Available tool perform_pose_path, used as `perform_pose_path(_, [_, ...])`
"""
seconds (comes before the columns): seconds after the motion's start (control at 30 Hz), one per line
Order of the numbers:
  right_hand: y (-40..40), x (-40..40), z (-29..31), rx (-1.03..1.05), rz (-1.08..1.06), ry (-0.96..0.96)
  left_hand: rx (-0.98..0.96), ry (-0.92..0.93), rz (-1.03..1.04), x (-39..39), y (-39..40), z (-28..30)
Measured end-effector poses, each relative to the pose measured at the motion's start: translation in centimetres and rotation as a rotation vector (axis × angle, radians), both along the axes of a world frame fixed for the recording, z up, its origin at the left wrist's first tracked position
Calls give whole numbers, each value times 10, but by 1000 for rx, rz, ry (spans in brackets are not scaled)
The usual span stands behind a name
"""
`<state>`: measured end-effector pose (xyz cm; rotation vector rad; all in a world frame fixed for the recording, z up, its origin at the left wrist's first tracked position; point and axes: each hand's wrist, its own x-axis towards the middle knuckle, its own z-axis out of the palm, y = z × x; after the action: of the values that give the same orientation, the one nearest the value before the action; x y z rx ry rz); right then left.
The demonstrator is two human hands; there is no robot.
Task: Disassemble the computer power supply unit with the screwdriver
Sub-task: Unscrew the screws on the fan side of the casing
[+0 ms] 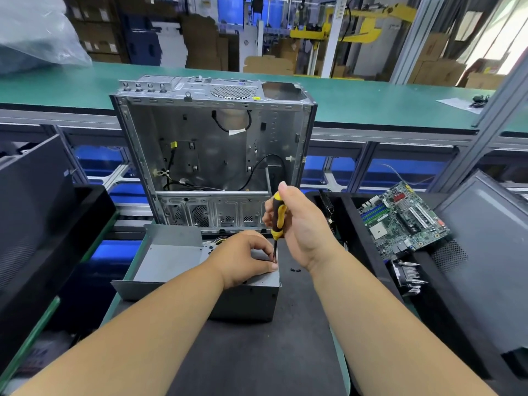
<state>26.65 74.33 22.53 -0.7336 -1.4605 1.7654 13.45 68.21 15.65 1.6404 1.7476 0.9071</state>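
The grey metal power supply unit [251, 301] lies on a black mat in front of me. Its loose grey cover [168, 252] sits tilted against its left side. My right hand [300, 224] grips a yellow-and-black screwdriver [277, 218] upright, with the shaft pointing down at the unit's top right corner. My left hand [243, 258] rests on top of the unit, fingers pinched around the screwdriver tip; the screw itself is hidden. Two small black screws [295, 270] lie on the mat just right of the unit.
An open, emptied computer case [211, 150] stands upright right behind the unit. A green motherboard [405, 218] and a heatsink [408, 275] lie in a black tray at right. Black case panels [43, 201] lean at left and right. A green conveyor [371, 101] runs behind.
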Motion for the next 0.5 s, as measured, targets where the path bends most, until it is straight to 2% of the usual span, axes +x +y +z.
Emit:
perform_pose_path(0.13, [-1,1,6,-37,-25,-72,-23,12,22,1,-2,2])
perform_pose_path(0.3, [-2,-4,7,-169,-61,54,-14,25,33,2,-3,2])
perform_pose_path(0.5, [4,-2,4,-195,-46,94,-9,26,44,2,-2,1])
